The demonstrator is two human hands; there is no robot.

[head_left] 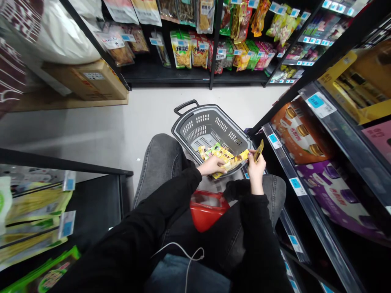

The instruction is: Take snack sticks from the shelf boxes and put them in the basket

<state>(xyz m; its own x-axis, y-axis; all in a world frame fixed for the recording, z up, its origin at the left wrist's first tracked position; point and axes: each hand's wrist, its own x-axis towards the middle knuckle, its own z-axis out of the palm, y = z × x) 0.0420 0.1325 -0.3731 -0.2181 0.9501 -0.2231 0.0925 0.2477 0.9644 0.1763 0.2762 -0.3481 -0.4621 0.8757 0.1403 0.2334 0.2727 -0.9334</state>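
A: Left grip closed, thumb and fingers pinching one end of a slim, glossy yellow plastic packet!

B: And the right grip holds the other end, with a small, flat, gold-yellow packet poking up from the same fingers.

A: So that slim one stretches between both grips, above the near side of a grey plastic basket with slotted walls.

B: Its black plastic handle juts out beyond the left grip, on the far side. Just past that grip, small yellow-and-green printed packets lie inside.

A: Nearer the body than either grip, a glossy red object sits between the legs in dark grey denim.

B: Right of the right grip, shelved: an orange printed pack and a purple printed pack.
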